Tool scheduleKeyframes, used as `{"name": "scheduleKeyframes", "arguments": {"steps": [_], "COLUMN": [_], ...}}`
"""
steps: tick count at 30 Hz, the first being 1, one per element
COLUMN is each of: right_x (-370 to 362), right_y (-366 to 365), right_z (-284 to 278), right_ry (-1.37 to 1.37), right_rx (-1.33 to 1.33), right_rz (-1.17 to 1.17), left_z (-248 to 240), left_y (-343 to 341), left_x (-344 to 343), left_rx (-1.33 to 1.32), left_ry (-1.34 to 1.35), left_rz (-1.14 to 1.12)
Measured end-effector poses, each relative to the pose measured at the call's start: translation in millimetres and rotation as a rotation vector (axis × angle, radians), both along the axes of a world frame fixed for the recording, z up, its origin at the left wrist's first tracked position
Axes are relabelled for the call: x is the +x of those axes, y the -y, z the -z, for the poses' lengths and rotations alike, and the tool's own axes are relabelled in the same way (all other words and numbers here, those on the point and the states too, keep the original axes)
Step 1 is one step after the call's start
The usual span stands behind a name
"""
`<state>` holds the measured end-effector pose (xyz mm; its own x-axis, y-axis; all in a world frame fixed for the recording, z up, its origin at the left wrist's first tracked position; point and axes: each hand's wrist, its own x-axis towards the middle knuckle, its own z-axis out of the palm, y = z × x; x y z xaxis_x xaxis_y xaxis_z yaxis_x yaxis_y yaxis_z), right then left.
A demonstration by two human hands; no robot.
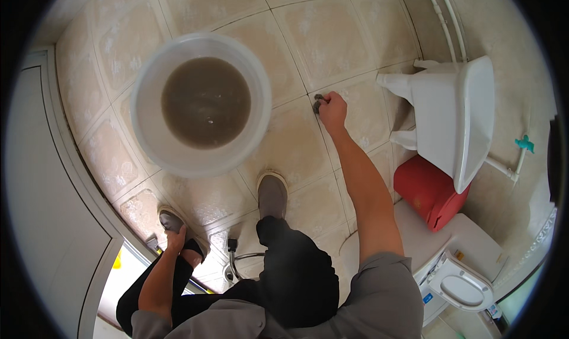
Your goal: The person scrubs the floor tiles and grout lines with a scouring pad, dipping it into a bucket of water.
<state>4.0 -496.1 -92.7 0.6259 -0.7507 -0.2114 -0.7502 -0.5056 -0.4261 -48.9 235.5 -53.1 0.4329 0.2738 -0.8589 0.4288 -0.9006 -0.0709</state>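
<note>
Right hand [333,110] holding dark scrubber [317,106], left hand [175,239] well apart

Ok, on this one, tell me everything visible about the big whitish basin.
The basin is wide and round, looks like plastic, and has a smooth rim and sloping walls. It stands upright on beige floor tiles, left of the person's right hand; neither hand touches it. Murky grey-brown water covers its bottom, with small bright glints on the surface.

A single fisheye looks steeply down from the wearer's head onto the floor [290,134], legs [299,280] near six o'clock.
</note>
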Motion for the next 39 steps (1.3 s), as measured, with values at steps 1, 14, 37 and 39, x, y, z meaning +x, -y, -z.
{"name": "scheduleKeyframes", "arguments": {"steps": [1,14,37,39], "right_x": [13.7,16.0,-178.9,-203.9], "right_y": [-1.1,45.7,-55.2,-25.1], "right_z": [0.5,-11.4,3.4,11.9], "right_ry": [0.011,0.118,0.214,0.057], "right_rx": [-0.029,-0.108,-0.047,-0.126], "right_rz": [0.013,0.112,0.135,0.375], "left_z": [-5.3,-1.1,4.2,8.7], "left_y": [-4.8,25.8,-19.7,-13.2], "left_x": [0.7,18.3,2.0,2.0], "left_rx": [-0.052,-0.070,0.011,-0.007], "left_ry": [0.035,-0.046,-0.006,0.001], "left_rz": [-0.025,-0.006,-0.007,0.003]}}
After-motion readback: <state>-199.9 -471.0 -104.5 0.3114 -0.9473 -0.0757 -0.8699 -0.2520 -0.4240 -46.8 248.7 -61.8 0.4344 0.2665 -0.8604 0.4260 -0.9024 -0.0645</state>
